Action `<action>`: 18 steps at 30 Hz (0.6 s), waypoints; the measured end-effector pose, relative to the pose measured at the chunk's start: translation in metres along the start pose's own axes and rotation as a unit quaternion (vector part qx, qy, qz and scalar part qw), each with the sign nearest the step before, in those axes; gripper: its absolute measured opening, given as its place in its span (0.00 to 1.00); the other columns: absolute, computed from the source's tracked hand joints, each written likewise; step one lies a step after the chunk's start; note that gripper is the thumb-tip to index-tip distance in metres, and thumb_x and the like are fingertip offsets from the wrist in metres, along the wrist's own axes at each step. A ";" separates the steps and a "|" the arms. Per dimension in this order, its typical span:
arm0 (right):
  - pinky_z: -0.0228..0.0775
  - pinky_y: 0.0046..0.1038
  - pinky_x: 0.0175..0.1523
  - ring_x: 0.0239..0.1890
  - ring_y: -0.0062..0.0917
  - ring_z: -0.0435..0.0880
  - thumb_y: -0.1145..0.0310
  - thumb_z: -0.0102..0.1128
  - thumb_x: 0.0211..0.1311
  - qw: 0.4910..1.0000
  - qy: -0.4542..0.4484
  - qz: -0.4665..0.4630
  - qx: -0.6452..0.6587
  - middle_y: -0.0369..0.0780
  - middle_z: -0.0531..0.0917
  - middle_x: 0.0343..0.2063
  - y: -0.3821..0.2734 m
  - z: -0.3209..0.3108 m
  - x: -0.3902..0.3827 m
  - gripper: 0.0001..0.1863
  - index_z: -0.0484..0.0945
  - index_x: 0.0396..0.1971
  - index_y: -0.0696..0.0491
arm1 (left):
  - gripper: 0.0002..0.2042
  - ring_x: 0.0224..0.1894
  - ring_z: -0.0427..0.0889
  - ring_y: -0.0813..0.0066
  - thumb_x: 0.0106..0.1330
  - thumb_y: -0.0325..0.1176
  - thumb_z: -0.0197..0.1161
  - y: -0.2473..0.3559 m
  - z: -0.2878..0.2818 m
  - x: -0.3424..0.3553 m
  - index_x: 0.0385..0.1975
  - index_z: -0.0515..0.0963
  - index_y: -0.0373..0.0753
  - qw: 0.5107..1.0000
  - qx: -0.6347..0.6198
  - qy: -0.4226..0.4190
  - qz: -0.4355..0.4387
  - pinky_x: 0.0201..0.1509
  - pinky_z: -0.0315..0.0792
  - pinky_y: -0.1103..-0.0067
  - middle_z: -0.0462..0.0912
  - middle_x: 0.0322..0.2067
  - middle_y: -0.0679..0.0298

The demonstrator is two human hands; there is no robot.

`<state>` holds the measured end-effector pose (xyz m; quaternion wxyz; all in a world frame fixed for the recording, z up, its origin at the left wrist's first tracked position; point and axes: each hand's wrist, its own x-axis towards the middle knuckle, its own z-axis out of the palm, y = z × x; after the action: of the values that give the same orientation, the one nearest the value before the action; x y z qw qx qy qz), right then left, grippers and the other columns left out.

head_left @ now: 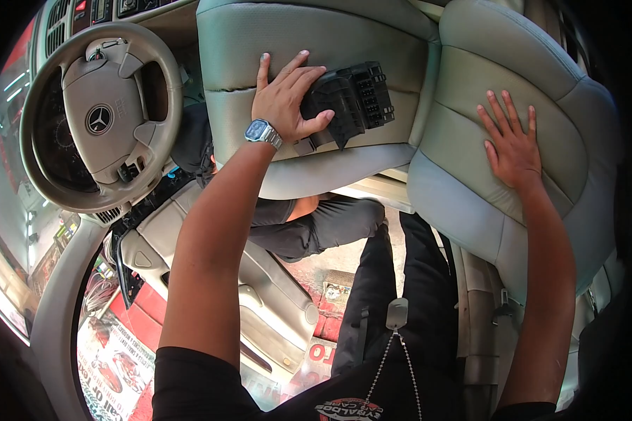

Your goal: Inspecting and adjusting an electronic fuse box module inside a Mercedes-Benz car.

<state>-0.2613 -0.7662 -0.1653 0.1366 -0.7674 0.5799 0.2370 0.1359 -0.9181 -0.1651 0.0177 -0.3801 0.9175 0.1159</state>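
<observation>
My left hand (288, 95) lies on the beige seat cushion (260, 31) with its fingers spread. A silver watch sits on that wrist. Right beside this hand is a black plastic housing (358, 102) with rows of slots on one side, like a car fuse box. My left thumb overlaps its near edge; whether it presses on it I cannot tell. My right hand (512, 144) rests flat on the beige seat backrest (463, 91), fingers apart, holding nothing.
At the left stands the steering wheel (100, 119), close to the dashboard. The driver's door (274, 316) hangs open below. Another person's dark-clothed leg (316, 228) is beside the cushion. A dog-tag pendant (397, 313) dangles from my neck on a bead chain.
</observation>
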 end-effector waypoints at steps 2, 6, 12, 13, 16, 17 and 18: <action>0.28 0.51 0.73 0.75 0.27 0.36 0.58 0.47 0.64 1.000 -0.004 0.001 0.000 0.30 0.42 0.73 0.000 -0.001 0.001 0.35 0.49 0.70 0.38 | 0.33 0.66 0.66 0.72 0.51 0.62 0.50 0.000 0.000 0.000 0.54 0.75 0.50 1.000 -0.001 -0.001 0.000 0.73 0.31 0.54 0.79 0.52 0.68; 0.28 0.51 0.73 0.75 0.27 0.36 0.58 0.47 0.64 1.000 -0.006 0.001 -0.002 0.30 0.42 0.73 0.000 0.000 0.001 0.35 0.49 0.70 0.38 | 0.33 0.66 0.66 0.72 0.51 0.62 0.51 0.000 -0.001 0.001 0.54 0.75 0.50 1.000 -0.003 -0.001 -0.001 0.73 0.31 0.54 0.79 0.51 0.68; 0.28 0.51 0.73 0.75 0.27 0.36 0.58 0.47 0.63 1.000 0.002 -0.001 0.002 0.30 0.42 0.73 0.002 0.003 0.001 0.35 0.50 0.70 0.38 | 0.32 0.66 0.65 0.72 0.51 0.61 0.51 0.000 0.000 0.001 0.54 0.75 0.50 1.000 -0.004 -0.001 0.000 0.73 0.31 0.54 0.79 0.52 0.69; 0.28 0.51 0.73 0.75 0.27 0.36 0.58 0.47 0.63 1.000 0.007 -0.002 0.004 0.31 0.42 0.73 0.001 0.004 0.001 0.35 0.50 0.70 0.38 | 0.32 0.66 0.65 0.72 0.51 0.62 0.51 0.001 0.000 0.001 0.54 0.75 0.50 1.000 -0.002 -0.002 -0.001 0.73 0.31 0.54 0.79 0.52 0.69; 0.28 0.52 0.73 0.75 0.27 0.36 0.58 0.48 0.63 1.000 0.001 -0.001 0.004 0.31 0.42 0.73 0.000 0.002 0.000 0.35 0.50 0.70 0.38 | 0.33 0.66 0.65 0.72 0.51 0.62 0.52 0.000 0.000 0.000 0.54 0.75 0.50 1.000 0.000 -0.004 -0.001 0.73 0.31 0.54 0.79 0.52 0.69; 0.28 0.52 0.73 0.75 0.27 0.36 0.58 0.48 0.63 1.000 0.000 -0.001 0.002 0.31 0.42 0.73 0.000 0.000 0.001 0.35 0.50 0.70 0.38 | 0.33 0.66 0.65 0.72 0.51 0.62 0.52 -0.001 0.000 0.000 0.54 0.75 0.50 1.000 0.001 -0.003 -0.002 0.73 0.31 0.54 0.79 0.52 0.69; 0.28 0.52 0.73 0.75 0.27 0.36 0.58 0.48 0.63 1.000 0.002 -0.002 0.001 0.31 0.42 0.73 0.001 -0.001 0.001 0.35 0.50 0.70 0.38 | 0.33 0.66 0.65 0.72 0.51 0.62 0.52 -0.001 -0.001 0.000 0.54 0.75 0.50 1.000 0.000 -0.002 -0.003 0.73 0.31 0.54 0.79 0.52 0.69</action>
<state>-0.2614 -0.7680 -0.1647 0.1367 -0.7689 0.5786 0.2352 0.1368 -0.9193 -0.1647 0.0203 -0.3823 0.9164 0.1168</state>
